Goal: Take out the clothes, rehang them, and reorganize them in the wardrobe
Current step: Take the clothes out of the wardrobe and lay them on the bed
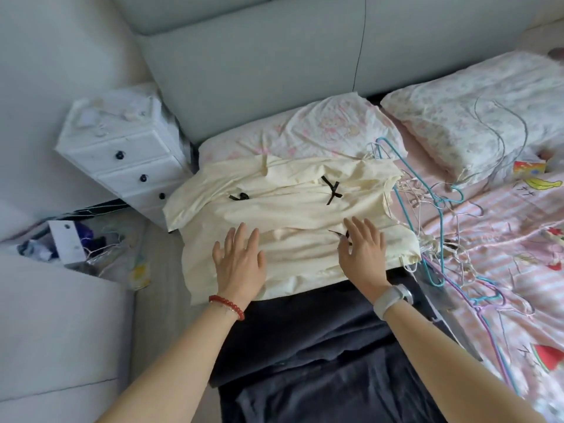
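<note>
Cream garment (283,215) with black bows spread flat on the bed's near edge, tangled wire hangers (433,227) just right.

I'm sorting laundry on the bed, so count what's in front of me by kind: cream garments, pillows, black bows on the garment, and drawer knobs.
Cream garment: 1
Pillows: 2
Black bows: 3, the one nearest the right hand partly hidden
Drawer knobs: 3
Total: 9
</note>
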Demonstrator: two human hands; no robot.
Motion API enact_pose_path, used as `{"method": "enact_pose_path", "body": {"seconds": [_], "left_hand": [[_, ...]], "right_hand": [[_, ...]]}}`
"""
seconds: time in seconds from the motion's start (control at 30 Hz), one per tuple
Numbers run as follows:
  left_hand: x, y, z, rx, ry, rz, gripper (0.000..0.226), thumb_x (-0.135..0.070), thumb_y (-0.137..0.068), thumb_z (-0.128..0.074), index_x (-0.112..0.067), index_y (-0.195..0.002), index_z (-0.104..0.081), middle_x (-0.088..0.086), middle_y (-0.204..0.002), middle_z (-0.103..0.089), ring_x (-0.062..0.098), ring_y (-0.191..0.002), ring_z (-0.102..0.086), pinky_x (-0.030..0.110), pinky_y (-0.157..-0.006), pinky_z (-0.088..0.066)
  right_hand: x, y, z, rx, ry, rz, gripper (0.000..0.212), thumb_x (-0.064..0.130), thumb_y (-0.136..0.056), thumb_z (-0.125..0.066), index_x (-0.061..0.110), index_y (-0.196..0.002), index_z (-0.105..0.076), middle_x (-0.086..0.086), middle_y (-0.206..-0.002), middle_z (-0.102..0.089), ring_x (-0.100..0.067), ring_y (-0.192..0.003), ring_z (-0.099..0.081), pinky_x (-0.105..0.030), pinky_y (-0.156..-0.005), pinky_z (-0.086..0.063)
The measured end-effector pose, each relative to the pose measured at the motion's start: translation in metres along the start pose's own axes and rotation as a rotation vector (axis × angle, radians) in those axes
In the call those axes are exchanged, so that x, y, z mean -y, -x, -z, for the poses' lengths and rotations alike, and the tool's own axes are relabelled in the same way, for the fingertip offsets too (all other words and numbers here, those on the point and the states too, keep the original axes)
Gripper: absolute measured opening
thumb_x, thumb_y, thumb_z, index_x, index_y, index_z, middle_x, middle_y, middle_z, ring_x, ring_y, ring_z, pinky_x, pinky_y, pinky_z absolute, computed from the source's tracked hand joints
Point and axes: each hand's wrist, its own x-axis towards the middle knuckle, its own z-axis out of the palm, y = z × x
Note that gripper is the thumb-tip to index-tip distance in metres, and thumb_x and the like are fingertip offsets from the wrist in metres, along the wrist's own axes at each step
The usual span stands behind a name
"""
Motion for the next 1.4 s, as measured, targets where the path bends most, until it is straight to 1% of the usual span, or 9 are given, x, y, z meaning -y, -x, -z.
{"method": "enact_pose_path", "body": {"seconds": [0.13,0.27,0.43,0.6,0.7,0.83,0.97,1.13,1.4], "left_hand": [[0.030,0.082,0.029,-0.058,0.059,0.128,0.047,-0.030,-0.095,-0.037,-0.020,-0.141,-0.032,0.004,-0.153,-0.019,0.023,-0.140,-0.015,0.048,-0.111,-0.014],[0.054,0.212,0.031,-0.069,0.100,0.200,0.046,-0.031,-0.093,-0.043,-0.018,-0.137,-0.042,0.007,-0.147,-0.034,0.026,-0.129,-0.038,0.049,-0.104,-0.028],[0.095,0.403,0.005,-0.087,0.160,0.354,0.037,-0.020,-0.082,-0.064,-0.008,-0.117,-0.062,0.015,-0.127,-0.056,0.033,-0.110,-0.057,0.048,-0.091,-0.044],[0.133,0.580,-0.015,-0.153,0.164,0.781,0.035,-0.016,-0.083,-0.059,-0.009,-0.117,-0.059,0.010,-0.123,-0.059,0.026,-0.116,-0.054,0.044,-0.095,-0.041],[0.149,0.673,-0.019,-0.226,0.171,1.079,0.040,-0.023,-0.090,-0.050,-0.015,-0.129,-0.051,0.003,-0.136,-0.049,0.018,-0.129,-0.041,0.040,-0.106,-0.027],[0.169,0.776,-0.008,-0.378,0.139,1.361,0.041,-0.026,-0.094,-0.045,-0.017,-0.133,-0.046,0.002,-0.140,-0.043,0.017,-0.134,-0.033,0.040,-0.109,-0.019],[0.193,0.859,0.015,-0.500,0.103,1.580,0.038,-0.022,-0.092,-0.048,-0.014,-0.130,-0.050,0.006,-0.136,-0.047,0.023,-0.129,-0.039,0.041,-0.106,-0.023],[0.222,0.952,0.047,-0.621,0.060,1.790,0.038,-0.020,-0.092,-0.048,-0.012,-0.128,-0.050,0.009,-0.133,-0.049,0.028,-0.126,-0.040,0.047,-0.104,-0.029],[0.321,1.089,0.124,-0.748,-0.132,1.947,0.040,-0.024,-0.094,-0.044,-0.015,-0.133,-0.045,0.006,-0.138,-0.043,0.027,-0.127,-0.035,0.048,-0.101,-0.028]], "right_hand": [[0.053,0.064,-0.006,0.066,-0.033,0.147,0.039,0.017,-0.092,-0.048,0.011,-0.130,-0.049,-0.008,-0.136,-0.049,-0.028,-0.136,-0.028,-0.051,-0.112,-0.015],[0.094,0.160,-0.019,0.158,-0.081,0.269,0.036,0.016,-0.090,-0.051,0.010,-0.126,-0.054,-0.008,-0.130,-0.054,-0.030,-0.133,-0.034,-0.055,-0.110,-0.019],[0.135,0.312,-0.049,0.490,0.003,0.568,0.037,0.023,-0.094,-0.042,0.016,-0.129,-0.049,-0.001,-0.133,-0.050,-0.024,-0.135,-0.028,-0.049,-0.111,-0.011],[0.178,0.453,-0.060,0.683,-0.004,1.034,0.030,0.021,-0.085,-0.042,0.008,-0.101,-0.064,-0.012,-0.102,-0.064,-0.033,-0.099,-0.059,-0.046,-0.090,-0.040],[0.215,0.525,-0.070,0.813,-0.002,1.247,0.035,0.018,-0.089,-0.045,0.012,-0.122,-0.055,-0.009,-0.123,-0.058,-0.027,-0.120,-0.047,-0.037,-0.099,-0.035],[0.276,0.615,-0.078,0.887,-0.052,1.534,0.039,0.017,-0.089,-0.042,0.009,-0.125,-0.052,-0.011,-0.121,-0.059,-0.028,-0.116,-0.050,-0.040,-0.100,-0.037],[0.332,0.704,-0.081,0.940,-0.163,1.679,0.036,0.013,-0.088,-0.048,0.006,-0.123,-0.054,-0.013,-0.121,-0.059,-0.028,-0.119,-0.049,-0.040,-0.104,-0.034],[0.399,0.805,-0.089,1.044,-0.256,1.849,0.036,0.014,-0.089,-0.047,0.008,-0.124,-0.053,-0.010,-0.121,-0.059,-0.028,-0.115,-0.050,-0.036,-0.098,-0.038],[0.542,0.962,-0.100,1.217,-0.438,1.852,0.026,0.006,-0.089,-0.044,0.000,-0.109,-0.059,-0.018,-0.104,-0.063,-0.037,-0.099,-0.054,-0.042,-0.084,-0.045]]}}
